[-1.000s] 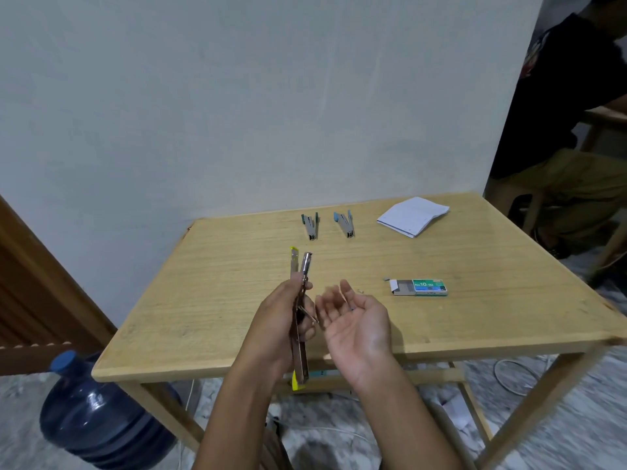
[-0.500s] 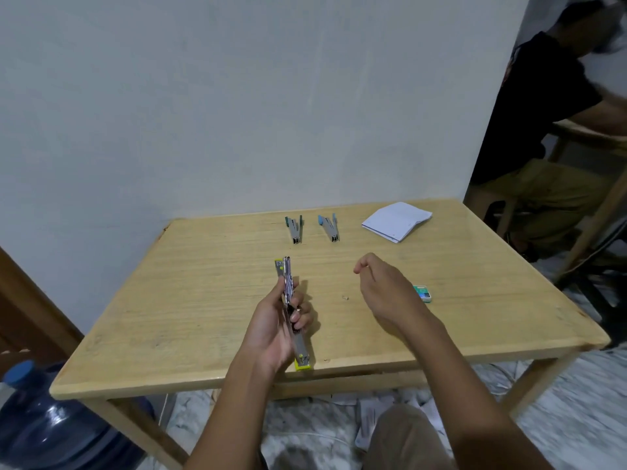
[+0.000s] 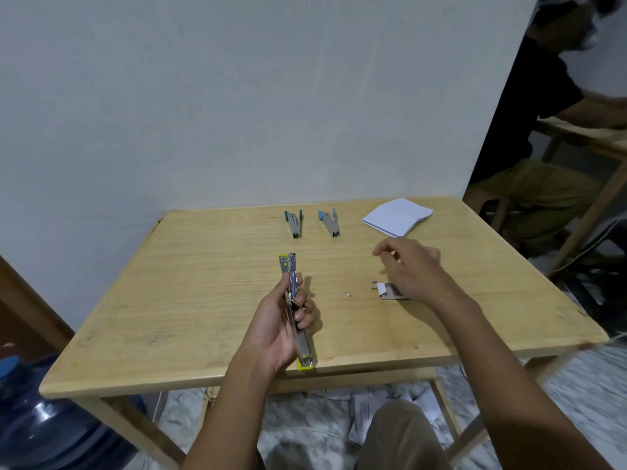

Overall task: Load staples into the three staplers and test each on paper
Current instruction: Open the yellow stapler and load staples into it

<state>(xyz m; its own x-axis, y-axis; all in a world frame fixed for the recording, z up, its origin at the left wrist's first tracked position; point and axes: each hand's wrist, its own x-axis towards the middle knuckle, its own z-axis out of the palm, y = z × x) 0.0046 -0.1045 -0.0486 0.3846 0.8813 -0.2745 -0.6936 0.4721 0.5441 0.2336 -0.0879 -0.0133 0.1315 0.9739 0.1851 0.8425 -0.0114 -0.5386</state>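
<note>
At frame centre, the left hand (image 3: 276, 329) wraps its grip around the yellow stapler (image 3: 296, 307), swung open above the tabletop (image 3: 190, 300). To the right, the right hand (image 3: 412, 269) hovers over the staple box (image 3: 390, 291), fingers loosely curled, pinching nothing visible. Two more staplers (image 3: 293, 223) and folded paper (image 3: 397, 217) lie along the far edge.

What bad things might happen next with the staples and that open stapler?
The loose staple piece on the table is tiny and could get brushed off by the right hand reaching over the staple box. The yellow stapler, opened out in the left hand, could snap shut on fingers.
</note>
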